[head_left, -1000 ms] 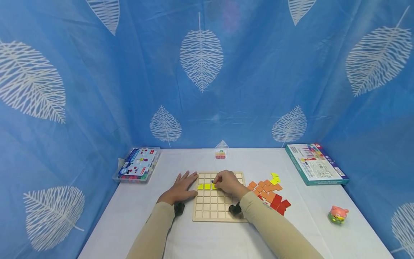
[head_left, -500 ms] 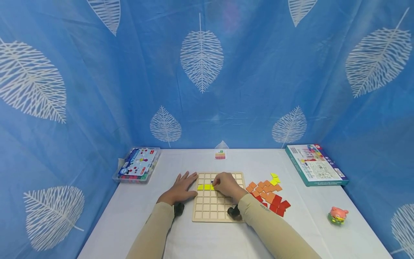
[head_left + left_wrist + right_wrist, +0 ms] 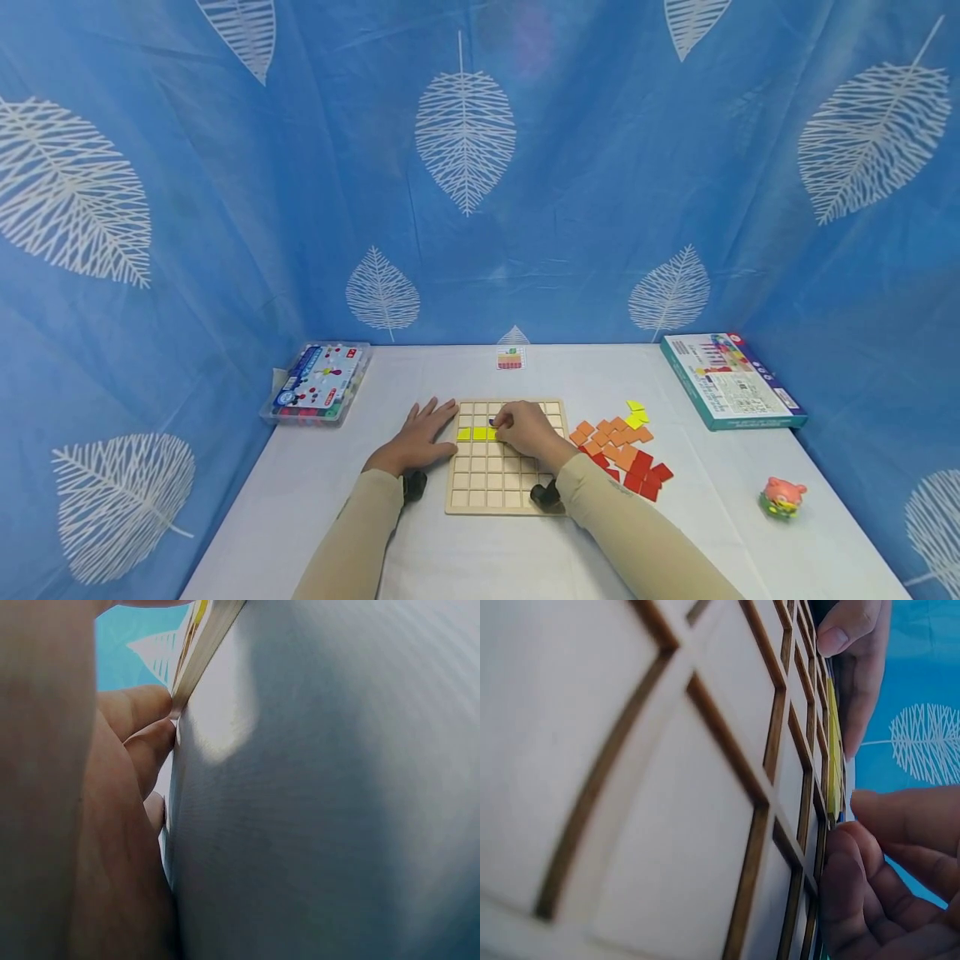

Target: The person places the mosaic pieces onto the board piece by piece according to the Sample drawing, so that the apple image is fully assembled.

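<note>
In the head view, a wooden grid board (image 3: 478, 497) lies on the white table. Three yellow square tiles (image 3: 464, 434) stand in a row across its left cells. The right hand (image 3: 527, 433) is over the board, its curled fingertips at the rightmost yellow tile (image 3: 491, 434), partly covering it. A small dark blue spot shows beside these fingertips. In the right wrist view, the right hand's fingertips (image 3: 844, 840) meet at the end of the yellow row. The left hand (image 3: 417, 437) lies flat with spread fingers, thumb and fingertips along the board's left edge.
Orange tiles (image 3: 626, 455), red tiles (image 3: 651, 477) and several yellow tiles (image 3: 637, 415) lie loose right of the board. A small pattern card (image 3: 511, 358) is at the back. A clear plastic box (image 3: 318, 383), a teal-edged box (image 3: 731, 382) and a pink toy (image 3: 783, 497) stand farther out.
The right hand has shifted slightly left, and the rightmost yellow tile now lines up with the other two. The left hand stays in place.
</note>
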A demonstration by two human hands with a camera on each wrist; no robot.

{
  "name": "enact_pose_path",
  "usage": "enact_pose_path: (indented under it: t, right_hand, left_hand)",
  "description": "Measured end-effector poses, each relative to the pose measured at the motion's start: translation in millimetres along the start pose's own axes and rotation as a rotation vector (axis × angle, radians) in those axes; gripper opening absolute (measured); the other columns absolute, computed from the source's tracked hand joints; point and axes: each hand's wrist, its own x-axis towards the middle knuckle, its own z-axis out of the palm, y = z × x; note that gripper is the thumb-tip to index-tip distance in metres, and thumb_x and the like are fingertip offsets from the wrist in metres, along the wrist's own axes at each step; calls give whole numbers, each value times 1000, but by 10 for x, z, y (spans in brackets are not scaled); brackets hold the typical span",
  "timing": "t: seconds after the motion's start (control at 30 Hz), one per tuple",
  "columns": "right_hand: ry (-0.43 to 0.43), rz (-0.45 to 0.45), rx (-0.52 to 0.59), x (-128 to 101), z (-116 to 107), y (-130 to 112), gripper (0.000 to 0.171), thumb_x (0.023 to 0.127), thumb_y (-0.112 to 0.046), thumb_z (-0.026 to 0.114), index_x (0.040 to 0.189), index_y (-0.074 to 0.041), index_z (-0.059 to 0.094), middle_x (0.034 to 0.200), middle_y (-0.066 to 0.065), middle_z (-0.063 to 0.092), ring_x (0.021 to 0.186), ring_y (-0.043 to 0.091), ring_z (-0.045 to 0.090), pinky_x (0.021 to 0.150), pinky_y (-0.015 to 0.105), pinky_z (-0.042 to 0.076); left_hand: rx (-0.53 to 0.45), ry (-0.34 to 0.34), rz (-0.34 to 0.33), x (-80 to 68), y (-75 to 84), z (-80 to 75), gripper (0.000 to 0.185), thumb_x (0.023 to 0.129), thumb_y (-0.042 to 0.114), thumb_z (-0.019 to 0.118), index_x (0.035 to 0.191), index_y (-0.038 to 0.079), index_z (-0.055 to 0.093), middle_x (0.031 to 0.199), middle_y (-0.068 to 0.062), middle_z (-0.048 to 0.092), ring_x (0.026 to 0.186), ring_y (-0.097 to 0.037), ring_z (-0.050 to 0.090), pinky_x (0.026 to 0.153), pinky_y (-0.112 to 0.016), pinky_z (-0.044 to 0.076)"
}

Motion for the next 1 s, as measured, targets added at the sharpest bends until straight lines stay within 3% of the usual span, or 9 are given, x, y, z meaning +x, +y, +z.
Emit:
enact_pose_path:
  t: [0.33, 0.57, 1.0]
  right_hand:
    - [-97, -88, 97, -100, -94, 96, 7, 98, -9, 76, 105, -7, 76, 89, -8, 66, 81, 11, 62, 72, 31, 55]
    - [-93, -136, 91, -160, -228, 184, 9, 99, -13, 75, 107, -9, 77, 93, -9, 67, 83, 10, 63, 74, 32, 57]
    - [-12, -2, 143, -248, -773, 525, 16, 100, -14, 74, 113, -5, 76, 94, -3, 69, 85, 16, 66, 77, 38, 58]
  left_hand:
    - [8, 3, -5, -8, 8, 18, 82, 93, 44, 63, 165, 15, 38, 170, 1, 31, 159, -29, 11, 126, -52, -1]
    - [6, 14, -2, 1, 4, 37, 81, 93, 42, 63, 165, 15, 38, 170, 2, 31, 159, -29, 11, 126, -51, -1]
    - [4, 11, -22, 9, -2, 36, 82, 94, 44, 64, 166, 16, 37, 170, 2, 31, 159, -29, 10, 126, -51, -1]
